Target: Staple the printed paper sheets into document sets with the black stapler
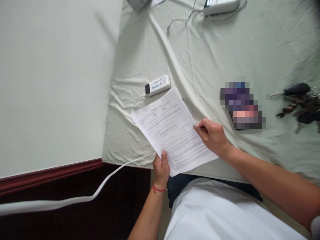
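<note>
Printed sheets of paper [172, 133], apparently a thin stack, are tilted above the near edge of the cloth-covered table. My left hand [162, 168] grips the lower left edge, thumb on top and fingers hidden underneath; a red string bracelet [159, 189] is on that wrist. At the right edge, my right hand [212, 135] pinches the paper between thumb and fingers. The text is too small to read, apart from a heading near the top. Just beyond the paper's top edge lies a white power bank [158, 85] with a thin white cable.
Right of the paper lies a pixelated, dark-edged flat object [242, 106]. A bunch of keys [300, 100] is farther right. Another white device [221, 6] with cables sits at the back. A white cord [95, 196] crosses the lower left, below a pale wall [55, 83].
</note>
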{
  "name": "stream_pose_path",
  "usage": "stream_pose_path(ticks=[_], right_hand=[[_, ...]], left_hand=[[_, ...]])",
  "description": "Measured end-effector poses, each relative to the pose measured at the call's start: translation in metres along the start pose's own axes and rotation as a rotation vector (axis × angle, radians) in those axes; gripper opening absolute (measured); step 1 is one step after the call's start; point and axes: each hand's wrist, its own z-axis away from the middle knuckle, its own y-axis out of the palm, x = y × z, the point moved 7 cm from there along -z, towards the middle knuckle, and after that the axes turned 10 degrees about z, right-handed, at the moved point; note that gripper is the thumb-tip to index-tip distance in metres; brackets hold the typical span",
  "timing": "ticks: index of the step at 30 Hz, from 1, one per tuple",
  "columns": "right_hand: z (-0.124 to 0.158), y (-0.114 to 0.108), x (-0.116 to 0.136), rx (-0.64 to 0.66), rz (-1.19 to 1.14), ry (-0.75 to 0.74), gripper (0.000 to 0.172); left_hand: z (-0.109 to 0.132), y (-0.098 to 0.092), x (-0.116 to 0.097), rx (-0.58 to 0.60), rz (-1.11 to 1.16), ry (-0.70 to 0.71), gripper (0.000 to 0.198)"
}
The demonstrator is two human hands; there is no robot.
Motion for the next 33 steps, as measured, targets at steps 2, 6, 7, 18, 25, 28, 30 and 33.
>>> stream_pose_path(ticks=[2, 6, 7, 18, 25, 28, 30, 33], right_hand=[[0.001, -0.001, 0.002, -0.004, 0.007, -0.012, 0.025], [0.002, -0.003, 0.004, -0.042, 0.024, -0.019, 0.012], [0.002, -0.004, 0.003, -0.059, 0.02, -0.014, 0.009], [0.008, -0.009, 0.014, -0.127, 0.094, -0.169, 0.019], [0.016, -0.011, 0.026, -0.248, 0.223, -0.321, 0.01], [0.017, -0.011, 0.03, -0.249, 0.239, -0.352, 0.012], [0.018, -0.013, 0.034, -0.262, 0.228, -0.382, 0.011], [0.021, -0.02, 0.043, -0.318, 0.255, -0.456, 0.01]], left_hand=[[0.001, 0.0, -0.001, -0.001, -0.024, 0.014, 0.061], [0.001, 0.003, -0.002, 0.002, -0.06, 0.017, 0.061], [0.001, 0.003, -0.001, 0.0, -0.066, 0.013, 0.061], [0.002, 0.005, -0.002, -0.011, -0.091, 0.04, 0.066], [0.002, 0.006, 0.0, -0.012, -0.137, 0.083, 0.066], [0.003, 0.004, 0.0, -0.037, -0.153, 0.084, 0.066], [0.004, 0.003, 0.0, -0.047, -0.151, 0.083, 0.067], [0.004, 0.003, -0.001, -0.057, -0.155, 0.084, 0.067]])
